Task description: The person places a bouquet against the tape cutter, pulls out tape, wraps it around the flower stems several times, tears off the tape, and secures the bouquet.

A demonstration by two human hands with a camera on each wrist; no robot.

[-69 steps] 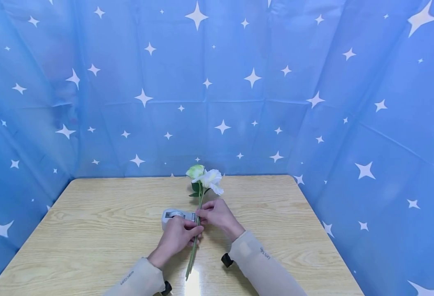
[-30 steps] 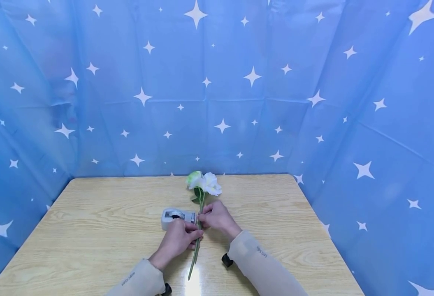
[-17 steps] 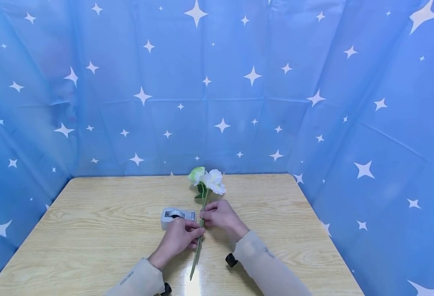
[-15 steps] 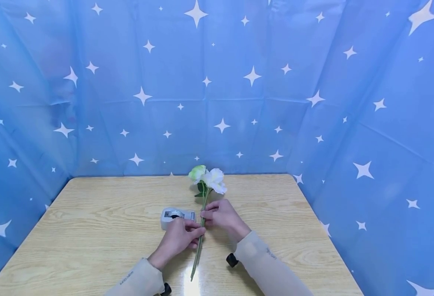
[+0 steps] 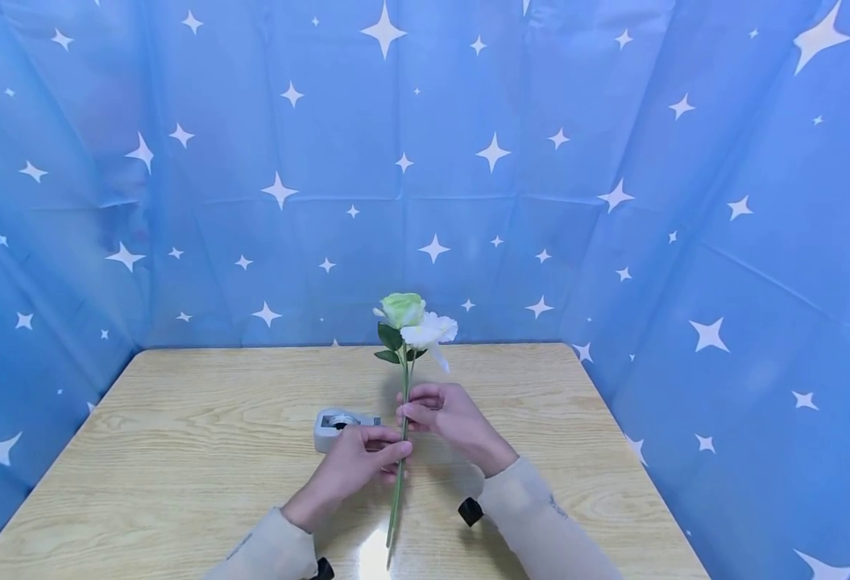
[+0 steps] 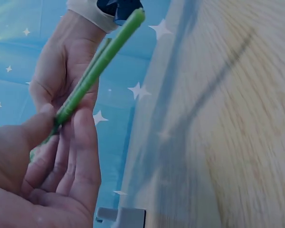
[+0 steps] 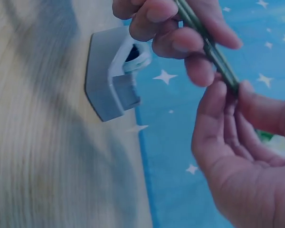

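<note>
Two artificial flowers are held together, stems side by side: a pale green rose (image 5: 403, 309) with dark leaves, and a white ruffled flower (image 5: 433, 330) to its right. My left hand (image 5: 348, 466) pinches the stems (image 5: 397, 503) around their middle between thumb and fingers. Just above it, my right hand (image 5: 457, 423) pinches the same stems below the leaves. In the left wrist view the cut stem ends (image 6: 128, 31) stick out toward the camera. Behind my left hand stands a grey tape dispenser (image 5: 325, 435) with a tape roll in it, partly hidden.
The wooden table (image 5: 200, 419) spreads to both sides of the hands. A blue curtain with white stars (image 5: 425, 201) hangs behind it and at the sides. Shadows of the arms and stems fall on the tabletop.
The flowers have risen and tilted upright, their heads now against the curtain and shifted slightly right. My right hand has turned and moved a little right; my left hand keeps its pinch.
</note>
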